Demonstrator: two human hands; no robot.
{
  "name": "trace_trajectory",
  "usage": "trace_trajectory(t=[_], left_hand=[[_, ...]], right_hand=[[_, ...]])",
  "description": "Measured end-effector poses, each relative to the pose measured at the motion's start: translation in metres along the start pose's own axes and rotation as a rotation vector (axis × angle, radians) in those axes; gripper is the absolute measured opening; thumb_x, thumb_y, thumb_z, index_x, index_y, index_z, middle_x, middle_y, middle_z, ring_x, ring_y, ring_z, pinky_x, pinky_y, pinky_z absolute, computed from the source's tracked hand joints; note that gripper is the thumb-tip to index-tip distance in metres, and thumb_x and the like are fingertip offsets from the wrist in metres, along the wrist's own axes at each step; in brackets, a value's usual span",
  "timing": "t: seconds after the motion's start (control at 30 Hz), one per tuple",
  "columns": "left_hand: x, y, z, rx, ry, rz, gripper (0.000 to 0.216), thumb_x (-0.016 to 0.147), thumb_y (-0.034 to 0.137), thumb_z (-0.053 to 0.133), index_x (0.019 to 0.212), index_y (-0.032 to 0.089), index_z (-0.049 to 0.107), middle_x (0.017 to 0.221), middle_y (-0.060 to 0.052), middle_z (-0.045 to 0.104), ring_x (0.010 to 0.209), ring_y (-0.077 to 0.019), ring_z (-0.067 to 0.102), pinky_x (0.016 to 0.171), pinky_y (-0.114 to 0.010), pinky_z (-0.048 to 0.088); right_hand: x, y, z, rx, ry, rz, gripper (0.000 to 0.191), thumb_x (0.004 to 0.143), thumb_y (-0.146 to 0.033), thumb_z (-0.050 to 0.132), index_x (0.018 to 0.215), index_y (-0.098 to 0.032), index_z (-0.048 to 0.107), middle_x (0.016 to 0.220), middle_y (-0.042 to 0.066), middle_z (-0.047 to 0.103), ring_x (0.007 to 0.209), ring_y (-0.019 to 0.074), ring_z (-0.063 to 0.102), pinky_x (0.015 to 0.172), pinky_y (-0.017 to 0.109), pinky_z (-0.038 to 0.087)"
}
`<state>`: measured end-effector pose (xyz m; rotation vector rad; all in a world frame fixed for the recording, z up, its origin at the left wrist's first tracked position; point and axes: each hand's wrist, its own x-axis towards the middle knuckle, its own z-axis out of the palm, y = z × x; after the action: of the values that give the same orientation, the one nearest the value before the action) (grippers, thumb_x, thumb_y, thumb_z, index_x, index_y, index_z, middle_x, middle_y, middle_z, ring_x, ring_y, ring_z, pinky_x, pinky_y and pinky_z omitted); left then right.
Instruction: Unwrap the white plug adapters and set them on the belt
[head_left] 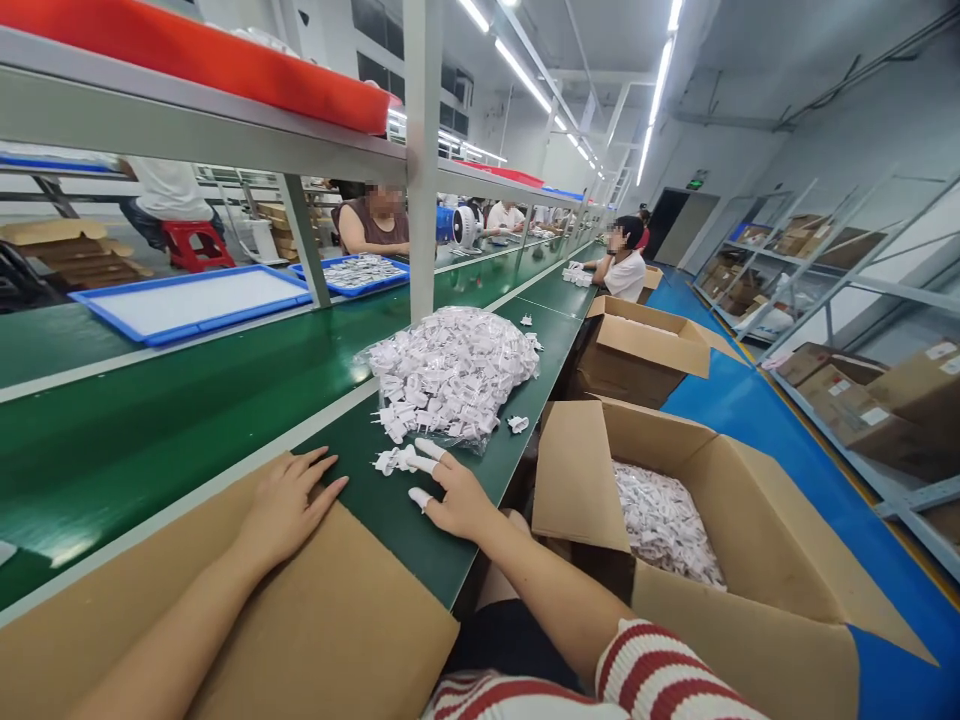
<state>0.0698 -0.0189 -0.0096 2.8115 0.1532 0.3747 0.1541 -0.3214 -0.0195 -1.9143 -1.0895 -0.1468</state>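
Note:
My left hand (289,500) lies flat on a sheet of brown cardboard (315,610), its fingers stretched out near the far edge. White finger cots cover several fingers of my right hand (454,490), which is spread over the green bench (405,550). Its fingertips reach a few small white plug parts with metal pins (390,460); whether they touch is hard to see. Just beyond rises a large heap of the same white plug parts (457,370) in a clear plastic bag. One loose plug part (517,424) rests to the right of the heap.
An open cardboard box (765,510) with white parts inside stands at my right, with another box (637,350) behind it. A green conveyor belt (187,420) runs along the left. Blue trays (202,300) and a post (422,160) stand beyond it. Co-workers sit further along.

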Motion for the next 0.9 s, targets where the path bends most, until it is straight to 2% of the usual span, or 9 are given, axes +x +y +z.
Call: trace_trajectory(t=[0.07,0.13,0.2,0.27,0.37,0.53,0.7,0.8,0.9], left_hand=[[0.0,0.001,0.0,-0.002,-0.007,0.002,0.07,0.099,0.066,0.041,0.138,0.017,0.073,0.155,-0.014,0.062,0.142,-0.0425,0.052,0.122,-0.063,0.041],[0.0,0.002,0.0,-0.002,-0.016,-0.001,0.072,0.099,0.066,0.041,0.14,0.015,0.072,0.156,-0.014,0.06,0.142,-0.0421,0.051,0.123,-0.062,0.04],[0.0,0.001,0.001,-0.001,-0.023,-0.002,0.074,0.099,0.066,0.04,0.141,0.014,0.071,0.157,-0.015,0.06,0.142,-0.042,0.05,0.123,-0.063,0.04],[0.0,-0.001,0.001,-0.001,-0.024,0.003,0.074,0.099,0.066,0.04,0.141,0.013,0.071,0.157,-0.015,0.059,0.143,-0.042,0.05,0.123,-0.062,0.039],[0.0,-0.003,0.002,0.007,-0.011,0.006,0.073,0.099,0.066,0.04,0.139,0.015,0.072,0.155,-0.014,0.061,0.143,-0.0412,0.05,0.124,-0.061,0.039],[0.006,0.001,-0.001,0.028,0.064,-0.015,0.066,0.097,0.065,0.043,0.128,0.017,0.075,0.147,-0.015,0.066,0.138,-0.0395,0.056,0.122,-0.056,0.041],[0.004,0.018,-0.021,0.155,0.222,0.088,0.057,0.1,0.056,0.041,0.127,0.015,0.071,0.145,-0.017,0.065,0.137,-0.0383,0.057,0.122,-0.052,0.041],[-0.015,0.021,-0.038,0.193,0.221,0.143,0.052,0.1,0.054,0.043,0.129,0.018,0.067,0.146,-0.015,0.065,0.137,-0.036,0.058,0.122,-0.051,0.041],[-0.057,0.013,-0.053,0.207,0.168,0.17,0.053,0.1,0.056,0.043,0.142,0.029,0.058,0.154,-0.01,0.061,0.143,-0.0335,0.056,0.124,-0.052,0.04]], right_hand=[[0.0,0.0,0.0,-0.068,0.004,0.002,0.048,0.098,-0.028,0.064,0.146,-0.025,0.064,0.159,0.013,0.055,0.152,0.0279,0.049,0.125,0.047,0.042],[0.0,0.002,0.002,-0.123,0.044,0.008,0.045,0.096,-0.027,0.066,0.141,-0.024,0.069,0.148,0.014,0.062,0.142,0.0292,0.056,0.12,0.048,0.046],[0.001,0.004,0.005,-0.177,0.085,0.034,0.039,0.095,-0.026,0.068,0.133,-0.022,0.073,0.129,0.014,0.069,0.123,0.0281,0.064,0.107,0.045,0.052],[0.001,0.005,0.008,-0.235,0.082,0.052,0.028,0.094,-0.028,0.07,0.12,-0.021,0.078,0.106,0.01,0.071,0.101,0.0254,0.065,0.094,0.04,0.055],[0.002,0.005,0.011,-0.279,0.03,0.019,0.018,0.095,-0.031,0.07,0.106,-0.02,0.079,0.09,0.007,0.069,0.089,0.0235,0.062,0.084,0.036,0.053],[0.008,0.006,0.013,-0.261,0.065,0.002,0.037,0.095,-0.028,0.07,0.131,-0.021,0.074,0.121,0.01,0.074,0.112,0.0274,0.063,0.098,0.04,0.055],[0.01,0.005,0.011,-0.231,0.12,0.041,0.035,0.096,-0.026,0.069,0.13,-0.019,0.075,0.133,0.011,0.071,0.121,0.0284,0.062,0.107,0.043,0.053],[0.008,0.003,0.008,-0.212,0.134,0.048,0.033,0.096,-0.026,0.069,0.127,-0.018,0.076,0.132,0.01,0.072,0.12,0.0286,0.062,0.107,0.043,0.054],[0.008,0.001,0.006,-0.197,0.124,0.028,0.032,0.094,-0.025,0.071,0.125,-0.02,0.076,0.129,0.01,0.073,0.119,0.0281,0.063,0.105,0.043,0.055]])
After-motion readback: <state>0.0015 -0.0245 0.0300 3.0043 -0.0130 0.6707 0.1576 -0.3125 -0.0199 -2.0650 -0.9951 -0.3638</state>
